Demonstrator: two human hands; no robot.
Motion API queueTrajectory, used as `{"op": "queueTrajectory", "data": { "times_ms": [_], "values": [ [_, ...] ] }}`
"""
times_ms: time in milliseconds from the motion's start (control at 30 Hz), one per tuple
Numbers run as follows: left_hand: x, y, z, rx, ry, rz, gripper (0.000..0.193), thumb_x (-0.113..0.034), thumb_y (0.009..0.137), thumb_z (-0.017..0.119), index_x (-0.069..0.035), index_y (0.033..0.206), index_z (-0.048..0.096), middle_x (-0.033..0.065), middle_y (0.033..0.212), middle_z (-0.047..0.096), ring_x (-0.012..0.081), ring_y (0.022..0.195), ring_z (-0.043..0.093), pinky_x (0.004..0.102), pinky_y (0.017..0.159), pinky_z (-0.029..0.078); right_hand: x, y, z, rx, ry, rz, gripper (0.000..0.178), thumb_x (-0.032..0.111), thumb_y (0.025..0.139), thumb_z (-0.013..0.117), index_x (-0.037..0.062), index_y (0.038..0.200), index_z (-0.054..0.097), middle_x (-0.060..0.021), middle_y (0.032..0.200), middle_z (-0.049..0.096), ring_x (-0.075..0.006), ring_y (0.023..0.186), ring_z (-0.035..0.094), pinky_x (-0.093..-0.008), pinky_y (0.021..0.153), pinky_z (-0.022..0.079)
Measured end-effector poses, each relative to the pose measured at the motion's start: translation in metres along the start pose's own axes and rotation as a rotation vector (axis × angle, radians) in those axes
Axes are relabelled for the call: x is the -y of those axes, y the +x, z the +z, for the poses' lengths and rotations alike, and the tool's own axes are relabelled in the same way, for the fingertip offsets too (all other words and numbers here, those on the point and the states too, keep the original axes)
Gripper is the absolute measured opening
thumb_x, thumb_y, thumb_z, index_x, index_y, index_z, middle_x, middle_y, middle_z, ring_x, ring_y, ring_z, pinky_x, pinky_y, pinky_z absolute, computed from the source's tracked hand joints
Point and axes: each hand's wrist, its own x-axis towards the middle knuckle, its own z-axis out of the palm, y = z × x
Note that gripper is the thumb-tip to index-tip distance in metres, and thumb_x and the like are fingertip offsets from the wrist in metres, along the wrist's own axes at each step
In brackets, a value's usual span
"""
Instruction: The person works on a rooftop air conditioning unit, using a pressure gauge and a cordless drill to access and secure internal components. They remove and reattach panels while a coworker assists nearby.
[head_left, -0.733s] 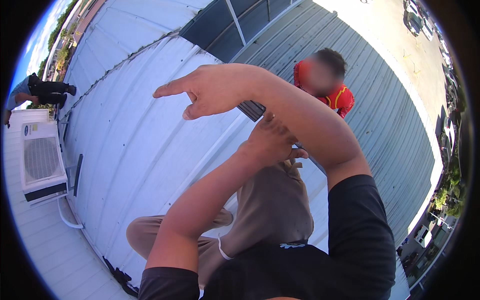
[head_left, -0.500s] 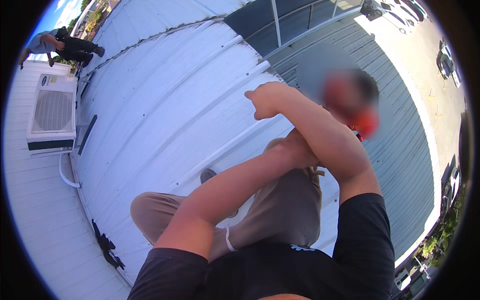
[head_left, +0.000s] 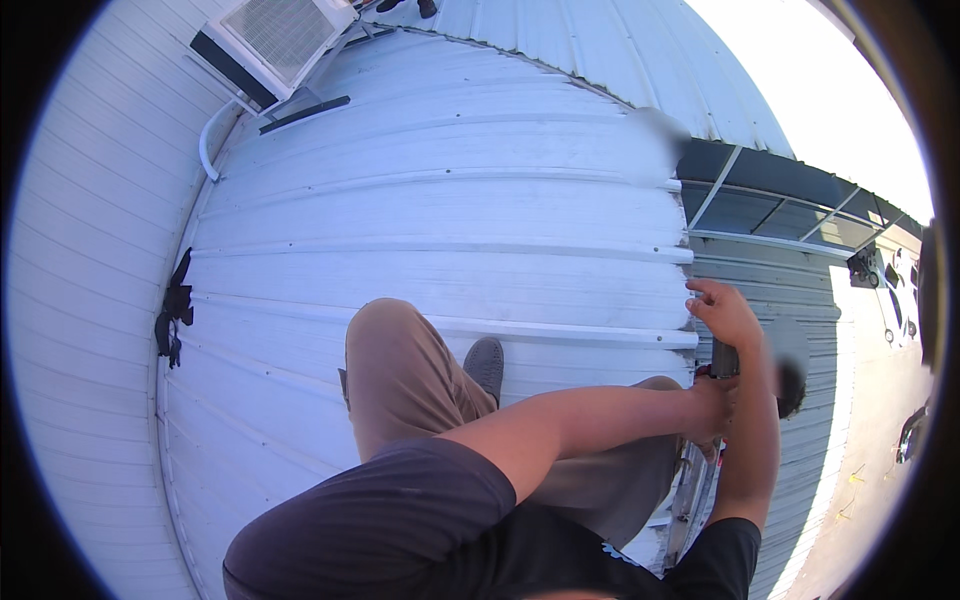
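My right hand [head_left: 727,314] is raised at the edge of the white ribbed metal roof [head_left: 450,215]. Its thumb and fingers are apart, with nothing between them. Below it, my left hand [head_left: 708,408] reaches across from the left and is partly covered by my right forearm. The left fingers look closed around something, but that forearm hides it. A dark grey, rounded thing [head_left: 724,358] shows just above the left hand; its kind is unclear. Under my hands, metal rails like a ladder's [head_left: 688,495] run along the roof edge.
A person's dark-haired head [head_left: 790,390], partly blurred, is just past my right forearm, over a lower grey corrugated roof [head_left: 812,440]. An air-conditioner unit [head_left: 280,45] stands at the upper left. Black cloth-like scraps [head_left: 175,310] lie by the left wall. Another person's boots [head_left: 425,8] show at the top.
My view has turned, bringing the roof edge upright on the right. My right hand, earlier pointing left over the roof, is now at its edge with fingers apart. My left arm stays crossed beneath it.
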Motion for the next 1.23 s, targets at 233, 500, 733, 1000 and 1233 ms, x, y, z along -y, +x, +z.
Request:
{"op": "queueTrajectory", "data": {
  "times_ms": [233, 500, 733, 1000, 1233],
  "values": [
    [-0.002, -0.002, 0.011, 0.047, 0.035, 0.021, 0.068, -0.056, 0.078, 0.073, -0.024, 0.136, 0.061, 0.0086, 0.147, 0.045, 0.0367, 0.141, 0.033, 0.0561, 0.12, 0.023, -0.021, -0.033, -0.005, -0.015, -0.098, 0.062, 0.032, 0.027, 0.087, 0.07, 0.0055, 0.11, 0.074, -0.0164, 0.097, 0.074, -0.0315, 0.091, 0.07, -0.0407, 0.084, 0.053],
    [0.015, -0.128, -0.089, 0.307, -0.096, -0.19, 0.036, -0.033, 0.084, 0.073, -0.013, 0.113, 0.07, 0.0109, 0.135, 0.057, 0.0307, 0.118, 0.059, 0.0434, 0.1, 0.05, -0.041, -0.032, 0.008, -0.197, 0.137, 0.045, 0.027, 0.025, 0.087, 0.069, -0.0017, 0.092, 0.073, -0.0158, 0.078, 0.07, -0.0274, 0.072, 0.064, -0.0366, 0.073, 0.05],
    [0.047, -0.205, -0.204, 0.533, 0.167, -0.812, 0.039, -0.038, 0.095, 0.065, -0.01, 0.122, 0.065, 0.0089, 0.118, 0.066, 0.0289, 0.111, 0.063, 0.0435, 0.097, 0.051, -0.049, -0.033, 0.013, -0.269, 0.17, 0.154, 0.025, 0.024, 0.092, 0.067, -0.0005, 0.092, 0.073, -0.0065, 0.073, 0.068, -0.0146, 0.07, 0.059, -0.0325, 0.07, 0.047],
    [0.035, -0.204, -0.172, 0.874, 0.018, -0.811, 0.045, -0.042, 0.097, 0.062, -0.01, 0.129, 0.062, 0.0118, 0.117, 0.066, 0.0319, 0.114, 0.063, 0.0457, 0.099, 0.05, -0.05, -0.039, 0.009, -0.283, 0.244, 0.181, 0.027, 0.025, 0.096, 0.066, 0.0, 0.103, 0.072, -0.0019, 0.079, 0.067, -0.01, 0.075, 0.059, -0.0274, 0.072, 0.047],
    [0.035, -0.216, -0.252, 0.203, 0.048, -0.742, 0.041, -0.037, 0.097, 0.062, -0.01, 0.127, 0.064, 0.0096, 0.123, 0.068, 0.0319, 0.113, 0.063, 0.0432, 0.098, 0.051, -0.052, -0.043, 0.007, -0.297, 0.302, 0.236, 0.03, 0.029, 0.098, 0.066, 0.0011, 0.108, 0.072, -0.0023, 0.083, 0.07, -0.0077, 0.075, 0.061, -0.0247, 0.07, 0.049]
  ]
}}
